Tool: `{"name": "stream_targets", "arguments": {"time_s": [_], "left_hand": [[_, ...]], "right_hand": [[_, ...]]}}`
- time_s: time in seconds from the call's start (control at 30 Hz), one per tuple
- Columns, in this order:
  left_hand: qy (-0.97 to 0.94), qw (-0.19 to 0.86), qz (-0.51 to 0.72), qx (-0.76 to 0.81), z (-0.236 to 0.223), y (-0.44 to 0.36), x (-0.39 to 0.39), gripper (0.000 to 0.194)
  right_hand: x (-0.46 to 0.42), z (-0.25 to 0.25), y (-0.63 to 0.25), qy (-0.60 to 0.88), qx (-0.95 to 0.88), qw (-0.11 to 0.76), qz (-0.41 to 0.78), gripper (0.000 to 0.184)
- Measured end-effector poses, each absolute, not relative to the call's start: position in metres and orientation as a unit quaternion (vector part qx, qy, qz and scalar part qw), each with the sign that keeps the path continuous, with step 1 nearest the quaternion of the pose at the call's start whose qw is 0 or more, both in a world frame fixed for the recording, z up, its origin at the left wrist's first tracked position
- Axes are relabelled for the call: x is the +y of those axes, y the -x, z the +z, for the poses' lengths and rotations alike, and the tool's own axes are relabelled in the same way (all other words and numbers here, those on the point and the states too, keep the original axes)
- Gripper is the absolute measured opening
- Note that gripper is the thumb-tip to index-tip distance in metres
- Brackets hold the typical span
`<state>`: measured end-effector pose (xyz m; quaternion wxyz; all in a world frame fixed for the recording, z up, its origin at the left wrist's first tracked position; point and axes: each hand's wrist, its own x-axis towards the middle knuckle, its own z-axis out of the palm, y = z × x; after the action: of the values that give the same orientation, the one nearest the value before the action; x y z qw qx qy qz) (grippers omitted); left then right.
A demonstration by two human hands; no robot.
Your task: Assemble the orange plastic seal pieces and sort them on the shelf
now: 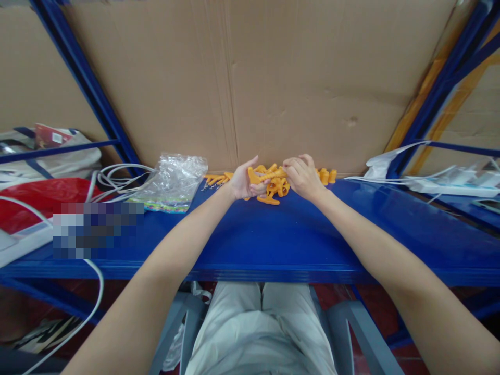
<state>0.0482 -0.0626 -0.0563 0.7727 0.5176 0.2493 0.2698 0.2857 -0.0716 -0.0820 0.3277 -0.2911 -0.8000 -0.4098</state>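
Workbench (253,234), blue, head view. L hand (247,182): palm up, fingers partly curled, thumb lifted; has orange T-handle piece (253,176) lying across fingers, shaft twd R hand (300,174). R hand: fingers bent & bunched at shaft's far end; tips hidden, so can't tell if pinching it or a separate small part.

Piece is held above orange parts pile (278,186), near cardboard panel (292,88). Loose orange T-handle (267,200) lies on bench just in front of pile. More orange pcs (328,176) beyond R hand; orange rods (216,178) & metal spirals (209,187) on L side, next to clear plastic bag (177,177).

Step in hand, my read: two-handed fingertip work on one piece, L supporting, R working the end. Next move calls for L steady, shaft in line w/ R fingertips, light precise pressure, pile undisturbed.
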Motion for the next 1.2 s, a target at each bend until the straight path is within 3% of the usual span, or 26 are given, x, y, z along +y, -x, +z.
{"name": "stream_targets", "arguments": {"time_s": [0.2, 0.57, 0.83, 1.03, 1.2], "left_hand": [[-0.531, 0.770, 0.256, 0.243, -0.058, -0.046, -0.060, 0.074], [-0.567, 0.739, 0.274, 0.240, -0.057, -0.052, -0.064, 0.057], [-0.577, 0.707, 0.298, 0.280, -0.060, -0.058, -0.062, 0.063], [-0.502, 0.676, 0.423, 0.334, -0.058, -0.043, -0.053, 0.051], [-0.417, 0.601, 0.591, 0.340, -0.062, -0.015, -0.027, 0.033]], "right_hand": [[-0.070, -0.082, -0.289, 0.315, -0.809, 0.323, -0.377, 0.025], [-0.079, -0.080, -0.287, 0.389, -0.811, 0.235, -0.369, 0.030], [-0.078, -0.081, -0.282, 0.391, -0.804, 0.229, -0.385, 0.034], [-0.065, -0.085, -0.314, 0.464, -0.760, 0.299, -0.344, 0.028], [-0.063, -0.091, -0.353, 0.680, -0.626, 0.329, -0.193, 0.038]]}}
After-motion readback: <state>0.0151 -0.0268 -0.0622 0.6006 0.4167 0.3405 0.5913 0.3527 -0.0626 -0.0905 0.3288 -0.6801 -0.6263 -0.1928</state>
